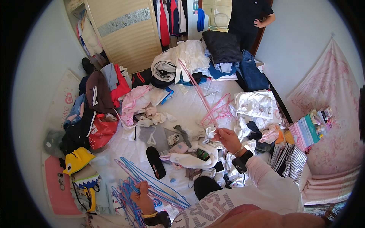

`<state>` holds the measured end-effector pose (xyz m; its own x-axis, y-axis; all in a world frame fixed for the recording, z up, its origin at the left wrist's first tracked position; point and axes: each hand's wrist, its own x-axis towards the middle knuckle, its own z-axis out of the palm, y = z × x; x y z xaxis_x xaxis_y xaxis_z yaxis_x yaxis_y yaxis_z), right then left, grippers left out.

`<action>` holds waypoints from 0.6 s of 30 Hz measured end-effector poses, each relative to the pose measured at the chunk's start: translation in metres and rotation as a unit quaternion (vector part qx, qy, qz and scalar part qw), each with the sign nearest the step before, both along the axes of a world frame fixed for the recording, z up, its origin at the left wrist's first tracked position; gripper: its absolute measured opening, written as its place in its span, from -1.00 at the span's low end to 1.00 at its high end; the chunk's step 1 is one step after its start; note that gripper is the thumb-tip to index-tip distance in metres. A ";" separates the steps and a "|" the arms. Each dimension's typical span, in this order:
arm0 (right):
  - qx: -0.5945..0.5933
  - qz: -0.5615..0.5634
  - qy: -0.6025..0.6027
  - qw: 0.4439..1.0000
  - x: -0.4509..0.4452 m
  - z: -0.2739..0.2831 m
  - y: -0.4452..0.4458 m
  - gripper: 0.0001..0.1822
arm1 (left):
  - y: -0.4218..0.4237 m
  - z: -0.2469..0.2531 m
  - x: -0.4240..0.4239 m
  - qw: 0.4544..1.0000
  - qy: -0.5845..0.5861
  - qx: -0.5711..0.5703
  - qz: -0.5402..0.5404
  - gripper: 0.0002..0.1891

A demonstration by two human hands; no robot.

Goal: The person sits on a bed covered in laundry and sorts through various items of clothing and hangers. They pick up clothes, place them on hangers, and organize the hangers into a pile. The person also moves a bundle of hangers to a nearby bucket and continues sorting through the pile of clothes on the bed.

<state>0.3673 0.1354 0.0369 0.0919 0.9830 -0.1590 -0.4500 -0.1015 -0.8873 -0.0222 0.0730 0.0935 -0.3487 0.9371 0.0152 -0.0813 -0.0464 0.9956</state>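
My left hand (142, 193) is closed around a bundle of blue and pink clothes hangers (134, 191) at the lower left of the bed. Farther up and to the right, my right hand (228, 138) grips a pink hanger (196, 85), blurred, its long side pointing up and away. Beyond my right hand, several pink hangers (223, 109) lie on the white quilted bedding (182, 105). A black slipper (156, 163) rests between my hands, beside a jumble of socks and small white garments (196, 158).
Piled clothes ring the bed, with a red bag (104, 132) at left, folded jeans (253, 72) at the far right and striped garments (288, 162) at right. A wardrobe with a sliding door (125, 31) stands behind. A person in black (246, 22) stands beyond the bed.
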 end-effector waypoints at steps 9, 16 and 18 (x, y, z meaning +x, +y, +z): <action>-0.047 0.232 -0.028 0.971 -0.110 -0.015 -0.061 -0.78 | 0.028 0.017 0.039 0.980 0.110 0.075 -0.151 -0.50; -0.061 0.286 -0.035 0.956 -0.136 -0.035 -0.074 -0.78 | 0.036 0.015 0.057 0.987 0.025 0.062 -0.149 -0.64; -0.064 0.307 -0.017 0.949 -0.133 -0.040 -0.072 -0.77 | 0.040 0.006 0.060 0.990 -0.009 0.076 -0.119 -0.79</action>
<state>0.2341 0.0634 -0.0034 -0.4847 0.8258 -0.2884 -0.2423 -0.4435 -0.8629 0.0376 0.1130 0.0997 -0.1205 0.9800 0.1586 -0.1264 -0.1736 0.9767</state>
